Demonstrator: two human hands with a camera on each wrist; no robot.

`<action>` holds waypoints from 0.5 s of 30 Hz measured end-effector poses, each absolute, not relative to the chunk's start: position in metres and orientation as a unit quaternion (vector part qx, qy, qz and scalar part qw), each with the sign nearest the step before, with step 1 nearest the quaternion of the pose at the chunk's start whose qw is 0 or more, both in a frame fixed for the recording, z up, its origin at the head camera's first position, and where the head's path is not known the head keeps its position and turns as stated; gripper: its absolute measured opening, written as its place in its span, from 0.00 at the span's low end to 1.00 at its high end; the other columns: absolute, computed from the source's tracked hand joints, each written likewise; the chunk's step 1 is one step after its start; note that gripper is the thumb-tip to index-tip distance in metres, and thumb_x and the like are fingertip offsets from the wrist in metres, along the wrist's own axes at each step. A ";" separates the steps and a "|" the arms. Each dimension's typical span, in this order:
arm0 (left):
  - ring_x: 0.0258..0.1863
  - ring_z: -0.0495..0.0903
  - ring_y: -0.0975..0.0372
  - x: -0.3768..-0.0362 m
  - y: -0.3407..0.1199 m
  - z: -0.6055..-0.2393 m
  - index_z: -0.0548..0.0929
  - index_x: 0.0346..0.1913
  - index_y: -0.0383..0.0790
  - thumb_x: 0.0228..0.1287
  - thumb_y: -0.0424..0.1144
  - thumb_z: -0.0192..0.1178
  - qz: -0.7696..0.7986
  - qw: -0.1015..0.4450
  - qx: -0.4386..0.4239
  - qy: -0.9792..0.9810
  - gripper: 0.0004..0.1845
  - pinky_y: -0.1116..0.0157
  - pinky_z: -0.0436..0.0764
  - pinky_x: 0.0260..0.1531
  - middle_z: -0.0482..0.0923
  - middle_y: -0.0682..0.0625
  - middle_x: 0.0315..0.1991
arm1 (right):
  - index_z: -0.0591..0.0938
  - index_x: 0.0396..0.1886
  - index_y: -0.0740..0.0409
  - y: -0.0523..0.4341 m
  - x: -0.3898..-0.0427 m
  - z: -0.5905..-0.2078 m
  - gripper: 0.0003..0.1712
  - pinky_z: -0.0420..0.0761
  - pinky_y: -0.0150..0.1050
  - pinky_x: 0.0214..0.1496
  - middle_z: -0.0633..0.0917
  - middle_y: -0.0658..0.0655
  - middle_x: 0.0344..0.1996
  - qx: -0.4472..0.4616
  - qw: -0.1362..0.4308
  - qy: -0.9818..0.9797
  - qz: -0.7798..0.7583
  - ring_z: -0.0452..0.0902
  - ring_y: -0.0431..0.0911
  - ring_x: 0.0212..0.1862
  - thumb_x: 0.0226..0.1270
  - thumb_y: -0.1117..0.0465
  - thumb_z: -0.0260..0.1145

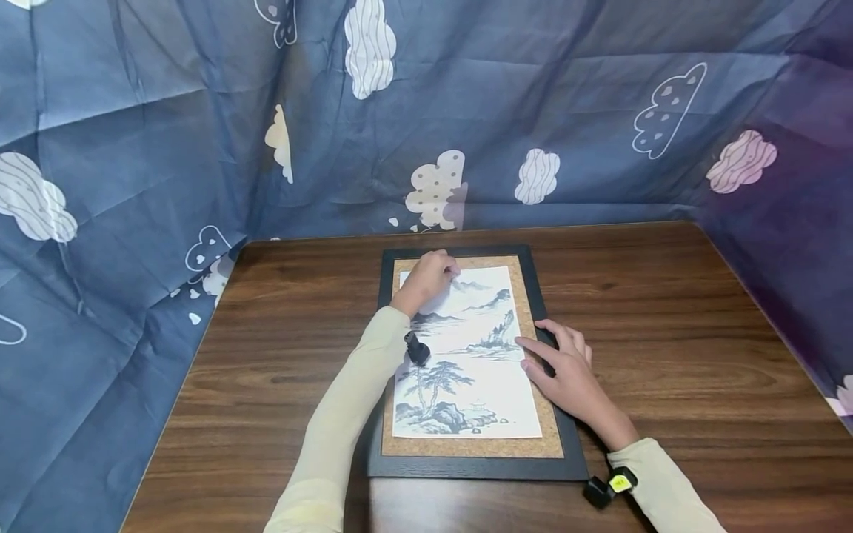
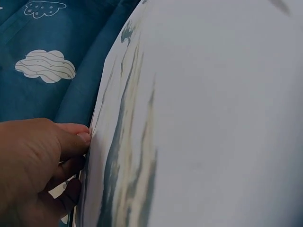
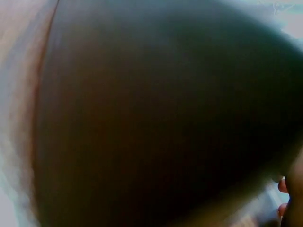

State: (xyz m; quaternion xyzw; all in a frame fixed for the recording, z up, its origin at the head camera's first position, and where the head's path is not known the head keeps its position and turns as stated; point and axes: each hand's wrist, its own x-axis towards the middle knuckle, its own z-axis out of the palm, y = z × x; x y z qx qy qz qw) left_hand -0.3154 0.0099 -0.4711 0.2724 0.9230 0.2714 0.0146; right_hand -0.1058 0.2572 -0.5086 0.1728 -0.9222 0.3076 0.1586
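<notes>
An ink landscape painting on white paper (image 1: 466, 363) lies on a cork board in a black frame (image 1: 466, 468), flat on the table. My left hand (image 1: 429, 275) sits at the paper's top-left corner with curled fingers. In the left wrist view, the left hand (image 2: 78, 149) pinches the paper (image 2: 213, 118) at its edge. My right hand (image 1: 553, 361) lies flat with straight fingers on the frame's right side, the fingertips reaching the paper's right edge. The right wrist view is a dark blur, with only fingertips (image 3: 284, 198) showing at its lower right.
The frame rests in the middle of a dark wooden table (image 1: 666, 333). A blue cloth with cloud prints (image 1: 500, 126) hangs behind the table and along both sides. Small black cameras sit on my left wrist (image 1: 417, 348) and right wrist (image 1: 608, 488).
</notes>
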 end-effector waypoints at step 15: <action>0.52 0.80 0.56 -0.317 0.001 -0.479 0.90 0.46 0.38 0.70 0.33 0.63 0.329 0.028 0.260 0.908 0.08 0.65 0.77 0.56 0.83 0.48 0.49 | 0.86 0.58 0.52 0.256 -0.106 -0.509 0.21 0.56 0.66 0.52 0.71 0.68 0.67 0.165 0.155 -0.923 0.312 0.57 0.69 0.65 0.64 0.63 0.72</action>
